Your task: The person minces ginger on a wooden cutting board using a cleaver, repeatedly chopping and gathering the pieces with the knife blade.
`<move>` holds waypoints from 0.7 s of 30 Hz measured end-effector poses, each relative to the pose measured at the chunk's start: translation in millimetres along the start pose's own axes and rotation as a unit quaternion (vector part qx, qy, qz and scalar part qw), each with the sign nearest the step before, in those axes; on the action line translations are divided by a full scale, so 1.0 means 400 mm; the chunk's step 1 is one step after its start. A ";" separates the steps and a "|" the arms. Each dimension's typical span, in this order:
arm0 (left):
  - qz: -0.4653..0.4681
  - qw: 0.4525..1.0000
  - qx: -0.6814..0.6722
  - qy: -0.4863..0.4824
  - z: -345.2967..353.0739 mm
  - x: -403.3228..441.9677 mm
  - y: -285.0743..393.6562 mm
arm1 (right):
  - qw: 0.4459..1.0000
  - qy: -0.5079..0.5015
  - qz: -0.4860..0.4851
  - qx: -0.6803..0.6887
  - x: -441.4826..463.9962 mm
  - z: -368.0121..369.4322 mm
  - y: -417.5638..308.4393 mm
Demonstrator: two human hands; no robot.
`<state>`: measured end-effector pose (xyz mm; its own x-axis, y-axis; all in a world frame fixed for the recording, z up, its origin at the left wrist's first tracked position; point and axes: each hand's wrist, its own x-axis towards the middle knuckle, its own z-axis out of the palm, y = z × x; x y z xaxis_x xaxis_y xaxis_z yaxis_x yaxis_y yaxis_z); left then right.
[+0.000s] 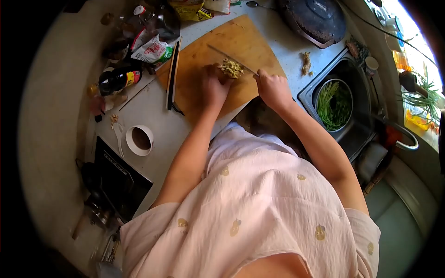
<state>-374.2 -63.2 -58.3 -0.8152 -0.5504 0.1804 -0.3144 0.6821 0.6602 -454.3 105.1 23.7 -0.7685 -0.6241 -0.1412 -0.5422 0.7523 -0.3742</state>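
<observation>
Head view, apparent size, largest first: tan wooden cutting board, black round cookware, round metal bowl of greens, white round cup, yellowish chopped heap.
1. Tan wooden cutting board
2. Black round cookware
3. Round metal bowl
4. White round cup
5. Yellowish chopped heap

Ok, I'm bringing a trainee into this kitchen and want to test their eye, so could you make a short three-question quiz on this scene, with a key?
1. Which hand holds the knife, and which is beside the chopped pile?
2. True or false: the cup stands apart from the board.
3. Fill in the missing word: the bowl of greens sits in the ____.

Key:
1. The right hand holds the knife; the left hand is beside the pile.
2. True.
3. Sink.
</observation>
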 end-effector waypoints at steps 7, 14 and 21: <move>-0.051 0.998 -0.008 -0.036 0.053 0.025 0.015 | 0.999 -0.034 0.005 -0.009 0.031 0.034 0.009; 0.041 0.995 -0.071 0.051 -0.057 0.012 0.034 | 0.995 -0.093 -0.034 -0.023 0.058 -0.064 -0.041; 0.138 0.974 0.157 -0.088 -0.141 0.075 0.044 | 0.987 -0.109 -0.073 -0.088 0.075 -0.003 -0.025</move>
<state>-376.7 -94.6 -0.1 -0.9517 -0.2539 0.1729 -0.1833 0.9211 0.3433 -472.2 79.2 24.2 -0.5969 -0.7447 -0.2986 -0.7069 0.6641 -0.2434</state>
